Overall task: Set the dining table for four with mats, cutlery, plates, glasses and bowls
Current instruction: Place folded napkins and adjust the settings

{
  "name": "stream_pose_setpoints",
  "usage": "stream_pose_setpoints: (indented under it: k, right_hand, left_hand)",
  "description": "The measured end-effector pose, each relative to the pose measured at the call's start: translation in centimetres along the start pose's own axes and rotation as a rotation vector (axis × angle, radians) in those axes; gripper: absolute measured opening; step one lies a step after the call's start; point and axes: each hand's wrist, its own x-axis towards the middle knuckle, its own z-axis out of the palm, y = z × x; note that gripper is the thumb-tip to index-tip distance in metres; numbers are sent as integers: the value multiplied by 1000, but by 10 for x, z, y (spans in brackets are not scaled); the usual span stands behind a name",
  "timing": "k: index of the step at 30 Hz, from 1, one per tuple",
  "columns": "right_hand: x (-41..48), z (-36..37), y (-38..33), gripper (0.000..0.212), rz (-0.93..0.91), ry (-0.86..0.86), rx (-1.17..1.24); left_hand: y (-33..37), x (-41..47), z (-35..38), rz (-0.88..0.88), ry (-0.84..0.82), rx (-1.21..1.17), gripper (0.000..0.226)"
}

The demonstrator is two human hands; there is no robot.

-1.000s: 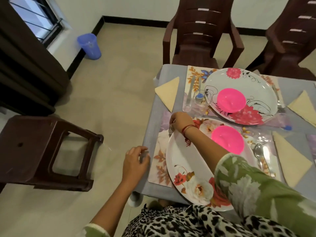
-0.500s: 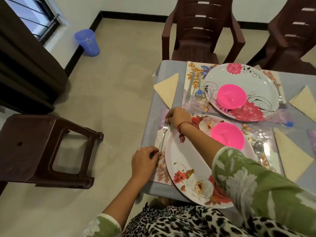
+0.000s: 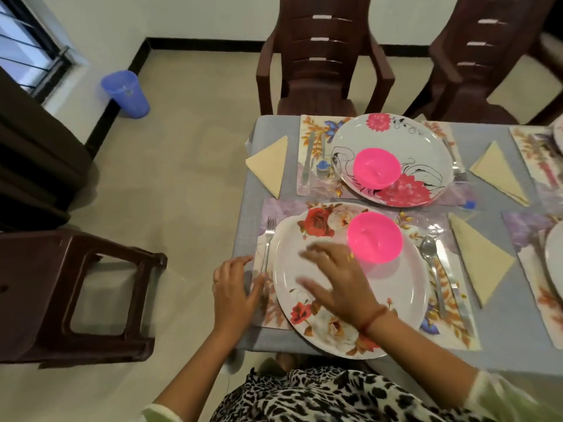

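Right hand (image 3: 335, 281), fingers (image 3: 315, 248) spread, now off slim silver fork (image 3: 268, 239); left hand (image 3: 231, 287) loose-fingered beside its handle

Right hand (image 3: 335, 281) spreads over the plate (image 3: 405, 287); left hand (image 3: 231, 287) perhaps touches the fork (image 3: 268, 239).

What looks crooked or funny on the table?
The near plate hangs past its mat on the near side, and its rim reaches the table edge or just beyond. The pink bowl sits at the plate's far side, not its middle. Nothing is spilled or broken.
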Motion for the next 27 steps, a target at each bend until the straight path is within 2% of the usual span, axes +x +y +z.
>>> stream_pose_setpoints:
  k: [2,4,6,12,19,21,24,25,27]
  right_hand:
    - [-65,-10,15,50,-195,-176,-215]
    - [-111,-12,36,62,-209,-379,-346]
    - [-131,-13,48,68,-173,-468,-386]
    - [-134,-11,49,59,-252,-476,-411]
    - [-131,-16,48,64,-205,-384,-382]
    - [-129,-35,49,63,-44,-189,-333]
    - [-139,-76,64,54,444,233,-306]
    - [-146,-88,75,51,575,322,-335]
    - [-160,-104,94,43,817,370,-380]
  left_hand:
    - [1,1,4,27,-23,35,52]
    - [2,3,8,62,-59,59,52]
    - [3,4,10,100,-79,70,51]
    - [8,4,12,104,-130,124,55]
    - [13,-9,10,15,-122,167,53]
    - [9,-12,11,14,-120,182,53]
    - [8,-14,14,-1,-125,182,53]
    - [9,-14,14,-7,-120,176,53]
    - [13,-12,15,-24,-102,143,50]
